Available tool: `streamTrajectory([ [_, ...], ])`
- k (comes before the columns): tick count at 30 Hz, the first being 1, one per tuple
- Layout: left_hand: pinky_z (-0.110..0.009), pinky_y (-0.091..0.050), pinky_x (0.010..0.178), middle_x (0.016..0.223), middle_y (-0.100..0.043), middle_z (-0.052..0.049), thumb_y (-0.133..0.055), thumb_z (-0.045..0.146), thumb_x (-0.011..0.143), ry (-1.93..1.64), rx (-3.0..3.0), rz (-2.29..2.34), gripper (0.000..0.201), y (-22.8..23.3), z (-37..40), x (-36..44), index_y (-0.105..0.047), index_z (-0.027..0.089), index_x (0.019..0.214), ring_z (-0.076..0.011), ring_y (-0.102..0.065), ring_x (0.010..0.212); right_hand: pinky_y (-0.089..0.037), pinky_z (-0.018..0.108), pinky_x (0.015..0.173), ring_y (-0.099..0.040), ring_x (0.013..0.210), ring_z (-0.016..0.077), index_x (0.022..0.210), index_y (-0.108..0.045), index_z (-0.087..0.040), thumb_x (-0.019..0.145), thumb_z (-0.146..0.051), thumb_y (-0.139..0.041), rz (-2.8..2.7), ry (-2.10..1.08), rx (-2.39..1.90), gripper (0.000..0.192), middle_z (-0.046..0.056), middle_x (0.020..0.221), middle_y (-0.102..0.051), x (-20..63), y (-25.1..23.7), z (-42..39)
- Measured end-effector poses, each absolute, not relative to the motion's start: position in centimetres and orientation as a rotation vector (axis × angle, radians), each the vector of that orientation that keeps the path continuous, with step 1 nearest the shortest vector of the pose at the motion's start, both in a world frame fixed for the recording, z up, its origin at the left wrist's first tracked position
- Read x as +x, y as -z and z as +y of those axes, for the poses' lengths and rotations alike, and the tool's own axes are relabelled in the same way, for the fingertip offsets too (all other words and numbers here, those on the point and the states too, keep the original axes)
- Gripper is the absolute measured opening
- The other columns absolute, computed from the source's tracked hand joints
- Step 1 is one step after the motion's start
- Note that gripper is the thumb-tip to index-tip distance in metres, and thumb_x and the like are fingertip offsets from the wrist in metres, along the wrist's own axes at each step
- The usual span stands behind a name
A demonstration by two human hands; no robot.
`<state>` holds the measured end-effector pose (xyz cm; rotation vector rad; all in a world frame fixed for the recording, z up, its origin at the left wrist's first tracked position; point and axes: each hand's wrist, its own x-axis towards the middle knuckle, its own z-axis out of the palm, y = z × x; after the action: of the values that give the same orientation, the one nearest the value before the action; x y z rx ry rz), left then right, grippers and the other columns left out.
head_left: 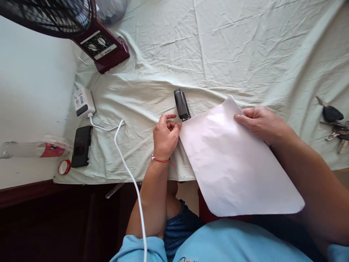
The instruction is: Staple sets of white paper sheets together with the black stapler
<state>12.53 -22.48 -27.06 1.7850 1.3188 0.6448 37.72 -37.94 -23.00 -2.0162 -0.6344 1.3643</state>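
- The left hand (165,135) is curled at the near-left corner of a large white sheet of paper (234,163), fingertips pinched on that corner, right at the mouth of a small black stapler (181,104) lying on the pale green cloth-covered table (231,47).
- The right hand (260,123) lies half closed on the sheet's far edge, at about two o'clock from the left hand, thumb on top and fingers tucked under, gripping the paper.
- The sheet hangs over the table's near edge toward the lap; the stapler sits at its eleven o'clock corner, touching it.
- By my judgement the corner is being lined up in the stapler's mouth; the next move calls for holding the corner steady and pressing the stapler's top down.
- Hard to tell: whether the corner is truly inside the stapler, and whether there is one sheet or several.
- At nine o'clock lie a black phone (81,146) and a white charger (83,102) with its cable (131,174); a bunch of keys (335,122) at three o'clock is cut off by the frame.
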Motion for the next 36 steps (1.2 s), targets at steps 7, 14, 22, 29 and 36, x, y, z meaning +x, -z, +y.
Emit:
streamTrajectory([
  [7, -0.029, -0.045, 0.070, 0.073, -0.068, 0.005, -0.074, 0.019, 0.085, -0.727, 1.817, 1.390, 0.031, 27.4, -22.3, 13.3, -0.061, 0.021, 0.114, -0.0143, -0.061, 0.062, -0.044, 0.028, 0.046, -0.063, 0.058, 0.0178, 0.083, -0.076, -0.022, 0.086, -0.047, -0.077, -0.606, -1.310, -2.051, 0.026, 0.008, 0.079, -0.076, 38.3, 23.1, -37.7],
  [14, -0.028, -0.044, 0.066, 0.077, -0.070, 0.005, -0.075, 0.018, 0.083, -0.789, 1.846, 1.347, 0.042, 27.6, -22.6, 13.1, -0.059, 0.021, 0.122, -0.0114, -0.053, 0.057, -0.043, 0.029, 0.046, -0.063, 0.057, 0.0181, 0.083, -0.078, -0.021, 0.086, -0.048, -0.078, -0.629, -1.256, -2.062, 0.027, 0.008, 0.078, -0.077, 38.3, 22.7, -37.7],
  [22, -0.026, -0.027, 0.051, 0.060, -0.060, 0.006, -0.078, 0.039, 0.082, -0.633, 1.557, 1.339, 0.031, 27.5, -22.4, 12.6, -0.069, 0.019, 0.103, -0.0095, -0.037, 0.049, -0.047, 0.031, 0.051, -0.066, 0.063, 0.0201, 0.095, -0.080, -0.022, 0.086, -0.047, -0.078, -0.545, -1.248, -2.047, 0.026, 0.010, 0.087, -0.079, 38.1, 22.8, -37.6],
  [29, -0.026, -0.036, 0.057, 0.066, -0.067, 0.005, -0.080, 0.028, 0.076, -0.651, 1.525, 1.340, 0.033, 27.4, -22.7, 12.9, -0.065, 0.020, 0.105, -0.0115, -0.050, 0.056, -0.051, 0.031, 0.052, -0.069, 0.067, 0.0213, 0.105, -0.077, -0.023, 0.088, -0.046, -0.076, -0.576, -1.268, -1.962, 0.029, 0.009, 0.090, -0.078, 37.9, 22.9, -37.7],
  [36, -0.028, -0.043, 0.065, 0.066, -0.065, 0.006, -0.074, 0.020, 0.085, -0.703, 1.688, 1.304, 0.032, 27.3, -23.1, 13.2, -0.056, 0.024, 0.112, -0.0139, -0.057, 0.059, -0.033, 0.026, 0.046, -0.051, 0.056, 0.0134, 0.087, -0.070, -0.021, 0.092, -0.047, -0.068, -0.737, -0.947, -2.116, 0.027, 0.004, 0.073, -0.065, 38.2, 24.0, -37.7],
])
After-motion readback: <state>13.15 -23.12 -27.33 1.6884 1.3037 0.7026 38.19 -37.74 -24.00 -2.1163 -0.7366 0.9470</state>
